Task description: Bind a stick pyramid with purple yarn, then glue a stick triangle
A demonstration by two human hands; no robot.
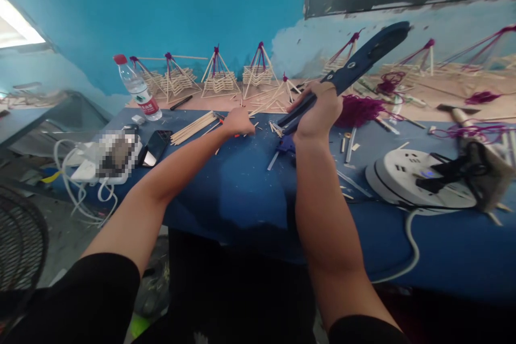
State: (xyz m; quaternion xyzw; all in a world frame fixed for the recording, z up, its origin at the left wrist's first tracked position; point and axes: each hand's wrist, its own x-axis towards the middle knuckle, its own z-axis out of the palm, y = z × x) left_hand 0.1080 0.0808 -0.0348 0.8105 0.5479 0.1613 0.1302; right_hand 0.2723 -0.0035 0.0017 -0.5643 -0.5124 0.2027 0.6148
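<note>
My left hand (238, 121) is closed low over the table, at the right end of a bundle of thin wooden sticks (193, 128). A dark metal tip and bits of orange show at its edges, from an orange-handled tool (220, 117) mostly hidden under it. My right hand (322, 110) is raised and wrapped round a long dark-blue tool (355, 64) with rivets, tilted up to the right; its exact kind is unclear. Short stick pieces (276, 129) and a purple-blue object (286, 144) lie below it.
Stick pyramids with purple yarn tops (217, 72) line the wall. A water bottle (139, 88), phone (157, 145) and white power strip (116, 158) stand left. Purple yarn (360, 111) and a round white socket block (419, 177) with cables are right. A fan (20, 242) stands lower left.
</note>
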